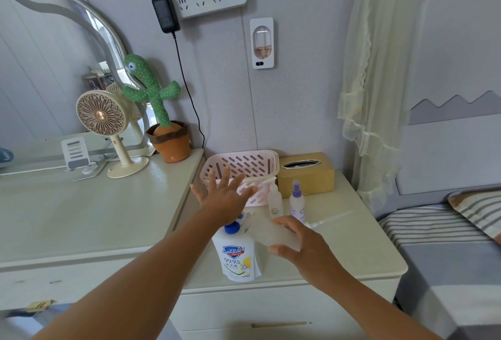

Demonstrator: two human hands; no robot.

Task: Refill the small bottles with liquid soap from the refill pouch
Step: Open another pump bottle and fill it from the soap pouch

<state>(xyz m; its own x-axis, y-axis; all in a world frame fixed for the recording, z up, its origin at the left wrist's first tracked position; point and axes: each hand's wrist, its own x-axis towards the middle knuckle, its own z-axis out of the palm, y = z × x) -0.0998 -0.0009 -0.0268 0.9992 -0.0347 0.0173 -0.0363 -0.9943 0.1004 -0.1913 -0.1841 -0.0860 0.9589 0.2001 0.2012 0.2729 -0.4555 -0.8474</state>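
Note:
A white Safeguard refill pouch (236, 257) with a blue cap stands near the front of the nightstand. My right hand (303, 245) grips a translucent small bottle (273, 234), held on its side just right of the pouch's cap. My left hand (225, 196) hovers above and behind the pouch with fingers spread and holds nothing. Two more small bottles stand behind: a clear one with a white top (274, 198) and a spray bottle with a purple top (296, 200).
A pink slotted basket (260, 163) and a tan tissue box (306, 174) sit at the back of the nightstand (352, 245). On the dresser to the left stand a desk fan (101, 117), a toy cactus (162, 112) and a phone stand. A bed lies to the right.

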